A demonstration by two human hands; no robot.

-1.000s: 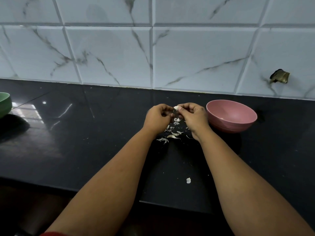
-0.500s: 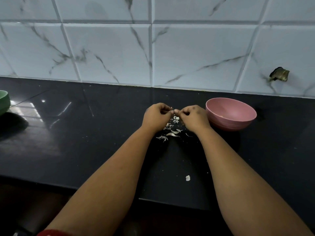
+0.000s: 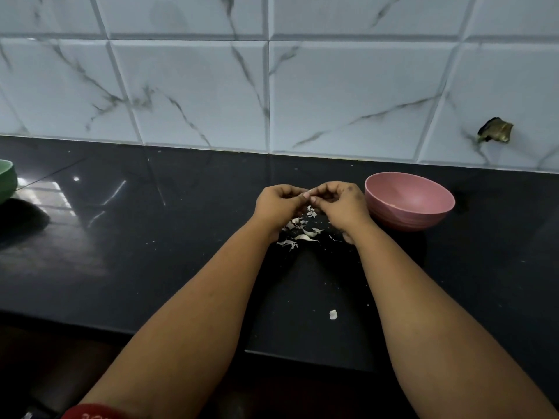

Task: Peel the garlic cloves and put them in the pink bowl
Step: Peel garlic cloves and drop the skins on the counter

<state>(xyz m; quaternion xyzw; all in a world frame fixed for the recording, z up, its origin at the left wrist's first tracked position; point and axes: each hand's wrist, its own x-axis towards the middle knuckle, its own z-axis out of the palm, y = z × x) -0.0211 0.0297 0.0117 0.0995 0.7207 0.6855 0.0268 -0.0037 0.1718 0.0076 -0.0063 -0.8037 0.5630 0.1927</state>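
Standing at a glossy black counter (image 3: 151,252), a person reaches both bare forearms forward, and the two hands meet fingertip to fingertip just above the surface. Left hand (image 3: 279,204): fingers curled inward, thumb and forefinger pinched at the meeting point. Right hand (image 3: 341,204): fingers likewise curled, tips pressed against those of the left. Whatever they pinch is hidden between the fingertips; I cannot tell whether a garlic clove is held there.

Directly beneath the hands, toward six o'clock from them, lies a small scatter of pale garlic skins (image 3: 302,231) on the counter. A single white scrap (image 3: 333,314) lies farther toward six o'clock, apart from the scatter, between the two forearms.

At three o'clock from the hands, just beside the right hand, sits the pink bowl (image 3: 408,213), upright, its opening tipped slightly toward the viewer; a small pale bit shows low inside it, too small to identify.

At nine o'clock, well apart at the picture's far edge, a green bowl (image 3: 6,179) is partly in view. At twelve o'clock rises a wall of white marble-veined tiles (image 3: 196,95), with a dark broken hole (image 3: 496,133) toward two o'clock. A red cuff (image 3: 90,412) shows at the left arm's base.
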